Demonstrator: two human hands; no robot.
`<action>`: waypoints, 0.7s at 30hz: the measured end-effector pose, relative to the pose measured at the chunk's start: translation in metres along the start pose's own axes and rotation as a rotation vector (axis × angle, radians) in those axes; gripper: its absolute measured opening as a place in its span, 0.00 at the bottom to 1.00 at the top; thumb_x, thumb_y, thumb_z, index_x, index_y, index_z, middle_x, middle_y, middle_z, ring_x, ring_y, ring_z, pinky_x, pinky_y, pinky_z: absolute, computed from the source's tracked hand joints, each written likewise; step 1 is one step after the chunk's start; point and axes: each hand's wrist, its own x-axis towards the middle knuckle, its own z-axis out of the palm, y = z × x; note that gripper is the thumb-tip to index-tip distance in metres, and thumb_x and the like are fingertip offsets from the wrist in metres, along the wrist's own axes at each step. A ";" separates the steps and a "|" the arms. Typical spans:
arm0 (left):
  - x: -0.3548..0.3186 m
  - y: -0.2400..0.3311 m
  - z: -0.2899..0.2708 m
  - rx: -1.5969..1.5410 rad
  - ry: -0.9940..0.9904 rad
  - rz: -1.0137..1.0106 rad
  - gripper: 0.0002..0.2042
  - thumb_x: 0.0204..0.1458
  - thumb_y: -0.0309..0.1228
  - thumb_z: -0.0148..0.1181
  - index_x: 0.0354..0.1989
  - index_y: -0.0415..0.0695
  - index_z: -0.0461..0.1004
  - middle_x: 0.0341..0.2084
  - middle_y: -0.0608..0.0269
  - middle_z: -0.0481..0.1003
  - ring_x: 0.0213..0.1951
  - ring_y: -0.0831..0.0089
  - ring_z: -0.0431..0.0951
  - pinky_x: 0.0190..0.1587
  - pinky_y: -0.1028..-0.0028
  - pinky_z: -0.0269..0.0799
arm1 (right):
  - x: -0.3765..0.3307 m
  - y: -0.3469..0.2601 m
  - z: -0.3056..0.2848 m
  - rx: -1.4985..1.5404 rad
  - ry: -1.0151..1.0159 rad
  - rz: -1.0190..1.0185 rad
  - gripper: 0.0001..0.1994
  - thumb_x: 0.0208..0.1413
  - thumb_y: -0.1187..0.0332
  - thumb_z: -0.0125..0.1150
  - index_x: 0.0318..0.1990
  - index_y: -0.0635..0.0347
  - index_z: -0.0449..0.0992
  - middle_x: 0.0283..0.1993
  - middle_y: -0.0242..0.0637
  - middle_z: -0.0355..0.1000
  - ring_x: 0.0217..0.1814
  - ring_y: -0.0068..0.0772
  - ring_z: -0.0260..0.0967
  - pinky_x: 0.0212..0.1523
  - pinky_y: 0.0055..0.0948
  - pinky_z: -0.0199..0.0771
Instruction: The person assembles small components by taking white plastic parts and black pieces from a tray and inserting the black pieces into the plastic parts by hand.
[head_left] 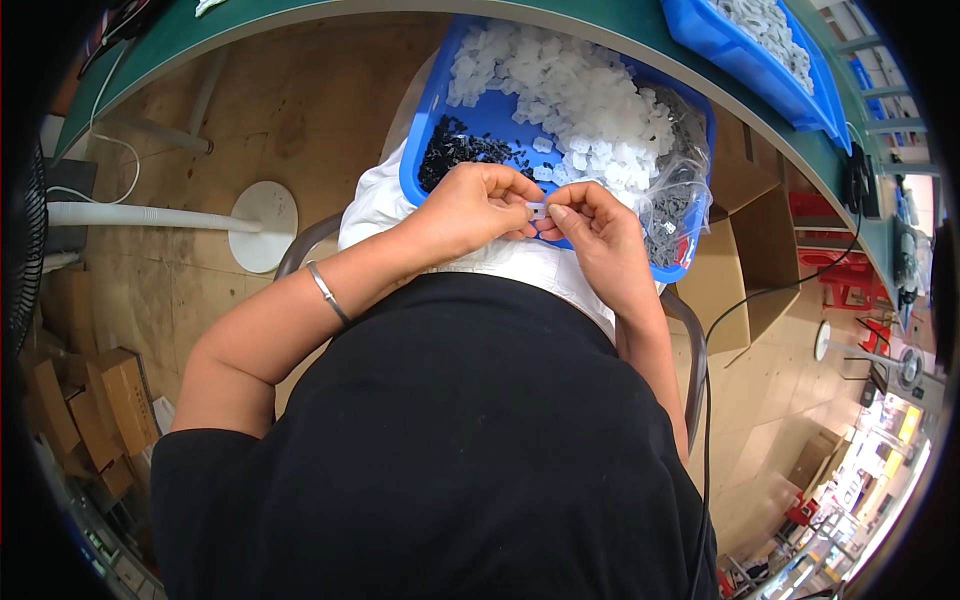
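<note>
Between my fingertips is a small whitish translucent plastic piece (537,211), pinched from both sides just over the near edge of a blue tray (411,165). My left hand (478,208) grips its left side, and my right hand (603,232) grips its right side. Inside the tray lies a large heap of white translucent plastic pieces (560,75). Small black parts (455,150) are gathered at the tray's left. A clear plastic bag (678,205) with small grey parts lies along its right side. Fine details of the held piece are covered by my fingers.
A green-topped table (260,12) curves across the far side, with a second blue tray (765,65) of pale grey parts at right. An open cardboard box (745,260) stands right of my lap. A black cable (708,400) hangs at right. A white round base (264,226) stands on the floor at left.
</note>
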 end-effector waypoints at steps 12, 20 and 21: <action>0.005 -0.004 -0.002 0.125 0.039 0.113 0.07 0.55 0.23 0.57 0.41 0.35 0.74 0.33 0.60 0.77 0.32 0.77 0.77 0.40 0.77 0.75 | 0.003 0.005 -0.004 0.272 0.107 0.083 0.07 0.60 0.76 0.55 0.43 0.69 0.73 0.37 0.36 0.73 0.38 0.23 0.72 0.40 0.22 0.75; 0.005 -0.001 -0.003 -0.321 0.056 -0.127 0.08 0.54 0.23 0.58 0.41 0.35 0.74 0.34 0.60 0.77 0.35 0.76 0.77 0.41 0.77 0.76 | -0.001 0.002 -0.001 0.261 0.056 0.083 0.10 0.60 0.72 0.56 0.47 0.67 0.73 0.33 0.32 0.71 0.33 0.20 0.68 0.39 0.21 0.71; 0.006 -0.003 -0.004 -0.270 0.086 -0.094 0.08 0.53 0.24 0.59 0.40 0.35 0.74 0.33 0.60 0.76 0.34 0.75 0.78 0.40 0.77 0.76 | -0.001 0.001 0.000 0.261 0.055 0.082 0.10 0.60 0.72 0.56 0.47 0.67 0.73 0.33 0.32 0.71 0.33 0.20 0.68 0.39 0.21 0.71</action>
